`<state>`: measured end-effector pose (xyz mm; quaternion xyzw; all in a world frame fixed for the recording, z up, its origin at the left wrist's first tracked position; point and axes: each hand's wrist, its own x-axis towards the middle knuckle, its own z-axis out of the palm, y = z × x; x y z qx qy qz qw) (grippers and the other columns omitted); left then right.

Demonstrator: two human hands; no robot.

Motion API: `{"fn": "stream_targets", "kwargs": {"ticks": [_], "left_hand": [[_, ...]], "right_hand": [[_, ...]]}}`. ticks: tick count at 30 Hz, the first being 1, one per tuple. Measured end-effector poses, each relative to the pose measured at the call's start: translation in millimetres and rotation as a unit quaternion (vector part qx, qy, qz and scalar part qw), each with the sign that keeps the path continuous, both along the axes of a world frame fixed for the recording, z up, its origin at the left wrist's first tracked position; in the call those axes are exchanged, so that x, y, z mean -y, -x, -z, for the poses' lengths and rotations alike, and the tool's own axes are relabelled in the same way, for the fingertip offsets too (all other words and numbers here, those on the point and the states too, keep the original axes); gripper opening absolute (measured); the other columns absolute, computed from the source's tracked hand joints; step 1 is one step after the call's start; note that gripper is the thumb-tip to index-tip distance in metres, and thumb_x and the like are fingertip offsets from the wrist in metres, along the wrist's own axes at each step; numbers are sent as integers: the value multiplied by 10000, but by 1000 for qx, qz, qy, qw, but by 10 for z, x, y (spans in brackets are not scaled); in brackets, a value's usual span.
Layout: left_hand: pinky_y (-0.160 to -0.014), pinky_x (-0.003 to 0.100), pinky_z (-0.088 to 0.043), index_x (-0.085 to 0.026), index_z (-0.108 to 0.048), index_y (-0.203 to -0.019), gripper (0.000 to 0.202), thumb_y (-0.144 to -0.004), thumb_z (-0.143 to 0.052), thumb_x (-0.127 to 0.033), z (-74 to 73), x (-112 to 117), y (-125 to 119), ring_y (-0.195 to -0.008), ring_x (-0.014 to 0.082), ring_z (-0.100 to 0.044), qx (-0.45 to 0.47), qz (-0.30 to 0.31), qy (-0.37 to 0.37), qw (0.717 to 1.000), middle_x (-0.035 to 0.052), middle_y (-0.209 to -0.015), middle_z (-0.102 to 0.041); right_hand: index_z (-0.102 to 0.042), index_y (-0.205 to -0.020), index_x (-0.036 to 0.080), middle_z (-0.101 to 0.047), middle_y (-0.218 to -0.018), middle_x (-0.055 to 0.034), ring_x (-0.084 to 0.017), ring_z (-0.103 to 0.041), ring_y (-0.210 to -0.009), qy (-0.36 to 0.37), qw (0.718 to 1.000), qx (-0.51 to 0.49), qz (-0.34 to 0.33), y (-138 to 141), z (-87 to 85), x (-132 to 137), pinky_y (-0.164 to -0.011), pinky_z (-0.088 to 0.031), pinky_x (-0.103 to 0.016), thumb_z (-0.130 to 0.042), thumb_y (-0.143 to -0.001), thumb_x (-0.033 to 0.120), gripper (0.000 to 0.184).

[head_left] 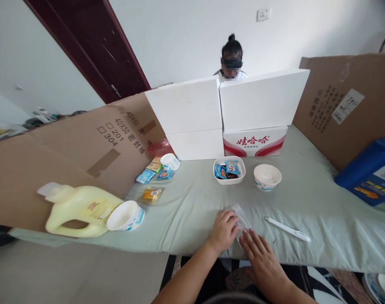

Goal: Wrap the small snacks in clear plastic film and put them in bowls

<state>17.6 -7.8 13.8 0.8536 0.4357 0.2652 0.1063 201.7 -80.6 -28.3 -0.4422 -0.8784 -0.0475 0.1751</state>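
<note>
Both my hands rest at the near edge of a table covered with pale green cloth (306,198). My left hand (223,231) has its fingers curled onto a clear plastic bag (239,213) that lies flat on the cloth. My right hand (264,261) lies flat with fingers stretched out, pressing on the near end of the same bag. A white pen-like tool (287,229) lies just right of my hands. Farther back stand a white square bowl (229,170) filled with small snack packets and an empty round white bowl (267,177).
A yellow jug (78,211) lies on its side at the left beside a tipped paper cup (126,216). Loose snack packets (151,195) and another cup (170,161) lie behind. White boxes (224,109) and cardboard sheets (337,105) wall the table. A blue container (369,173) sits right. A person (232,59) sits behind the boxes.
</note>
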Motion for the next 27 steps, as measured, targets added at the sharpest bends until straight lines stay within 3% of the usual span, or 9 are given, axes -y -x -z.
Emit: {"fn": "stream_targets", "kwargs": {"ticks": [5,10,14,17,21,24,27], "left_hand": [[-1017,460,-397,-240,-649,-1113,280,-833,-640,-225,16,-29,21,-1158,254,-518,-5,17,33,999,68,-1146,-625],[-1027,436,-384,-226,-656,-1097,246,-869,-617,-308,48,-41,55,-1189,239,-511,12,54,41,998,61,-1155,-643],[-1031,442,-390,-193,-575,-1207,341,-879,-573,-284,73,-64,72,-1187,234,-529,38,56,43,997,82,-1206,-632],[-1018,457,-417,-191,-430,-1349,495,-863,-521,-177,126,-84,98,-1148,226,-569,69,43,59,995,91,-1219,-630],[-1046,466,-419,-197,-271,-1448,697,-791,-426,-22,246,-104,139,-1225,224,-521,99,9,65,993,116,-1333,-547],[-1079,470,-400,-195,-230,-1468,708,-807,-399,-8,320,-113,153,-1312,234,-438,111,-12,55,992,135,-1425,-447],[-1083,470,-399,-192,-253,-1455,678,-817,-382,-1,315,-111,147,-1321,232,-417,123,-11,38,992,138,-1414,-437]], "right_hand": [[-549,-1256,237,-608,-1297,-46,-258,-553,-1129,39,998,-23,-42,-36,-130,52,-917,-423,-400,-529,-766,35,530],[-642,-924,232,-668,-1153,-37,-262,-530,-1156,53,990,-107,-77,-21,-382,-69,-979,-380,-428,-501,-874,101,199],[-626,-971,205,-678,-1043,-65,-206,-594,-1015,91,977,-152,-119,44,-576,-288,-922,-427,-372,-408,-949,148,227],[-619,-999,206,-675,-947,-55,-173,-631,-869,138,978,-138,-69,77,-613,-563,-779,-464,-290,-375,-977,187,246],[-589,-1124,238,-667,-1013,-38,-142,-661,-840,165,983,-72,26,143,-528,-952,-684,-450,-224,-369,-995,237,255],[-604,-1090,227,-667,-958,-39,-144,-666,-753,162,985,-42,51,213,-443,-1127,-607,-419,-223,-402,-979,225,231],[-620,-975,194,-655,-891,-52,-144,-650,-685,155,985,-12,71,276,-377,-1166,-547,-369,-228,-437,-947,173,187]]}}
